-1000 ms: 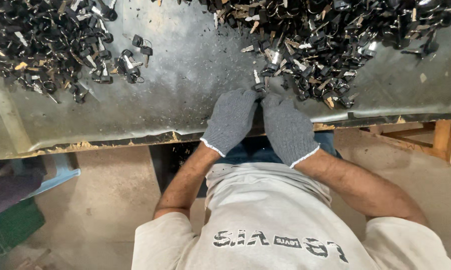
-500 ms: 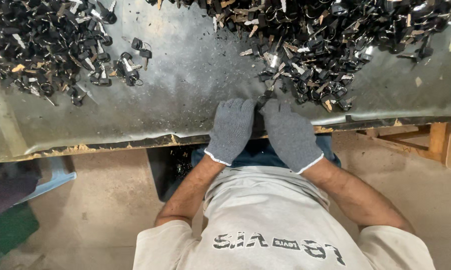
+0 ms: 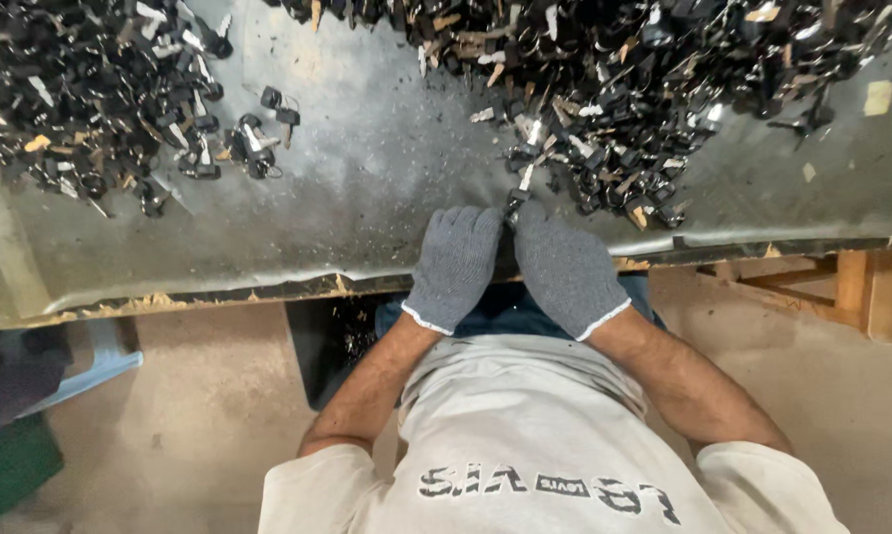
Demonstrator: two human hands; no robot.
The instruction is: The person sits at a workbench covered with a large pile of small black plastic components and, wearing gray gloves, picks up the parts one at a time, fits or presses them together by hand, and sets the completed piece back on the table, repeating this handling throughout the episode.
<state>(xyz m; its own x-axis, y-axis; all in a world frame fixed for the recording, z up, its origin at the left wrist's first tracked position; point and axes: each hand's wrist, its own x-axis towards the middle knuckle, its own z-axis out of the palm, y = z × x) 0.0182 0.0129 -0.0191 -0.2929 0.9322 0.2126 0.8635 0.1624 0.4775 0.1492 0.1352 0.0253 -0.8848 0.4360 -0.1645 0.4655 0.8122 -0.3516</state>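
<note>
Both my hands wear grey knit gloves and meet at the near edge of a metal-topped table [image 3: 367, 188]. My left hand [image 3: 454, 265] and my right hand [image 3: 562, 269] press together, fingertips pinching a small black-headed key [image 3: 517, 201] whose metal blade points away from me. A big heap of black-headed keys [image 3: 614, 89] lies just beyond my fingertips. A second heap of keys [image 3: 80, 99] spreads over the far left of the table.
A few loose keys [image 3: 253, 148] lie between the heaps. A dark bin [image 3: 329, 341] stands under the table edge by my left forearm. Wooden framing [image 3: 851, 287] shows at right, a blue and green object [image 3: 31, 425] on the floor at left.
My two hands have stayed pressed together at the table edge; the view has shifted slightly, and the key's blade now shows above my fingertips.
</note>
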